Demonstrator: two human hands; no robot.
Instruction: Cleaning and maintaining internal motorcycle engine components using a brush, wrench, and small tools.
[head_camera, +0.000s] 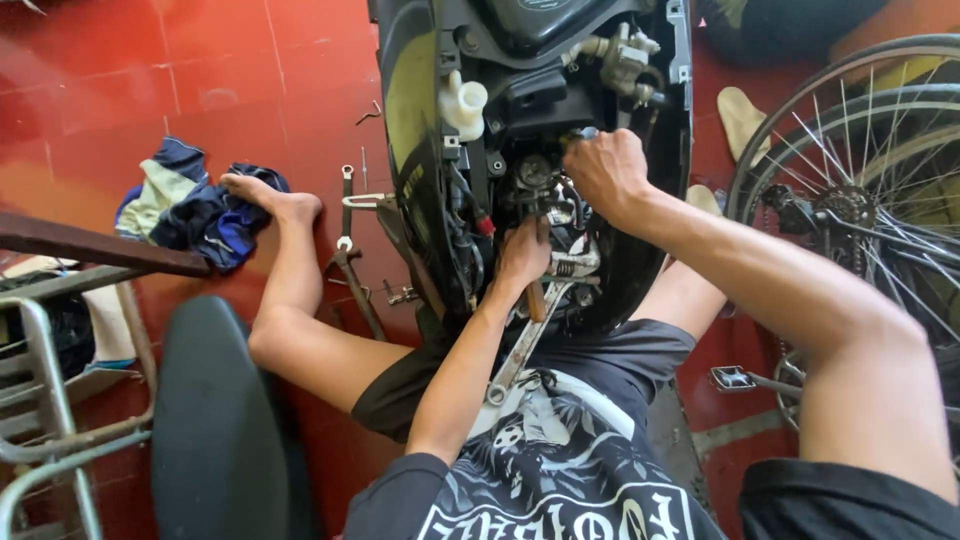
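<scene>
We keep our left hand (522, 250) closed on the wooden-handled tool (537, 298) and our right hand (605, 168) gripping the engine fitting (585, 133), turning steadily and squarely.

The left hand (523, 252) grips a wooden-handled tool (537, 296) inside the opened scooter (420, 130), a wrench (520, 345) lying just below it. The right hand (605, 170) closes on engine parts above and right of that grip.
</scene>
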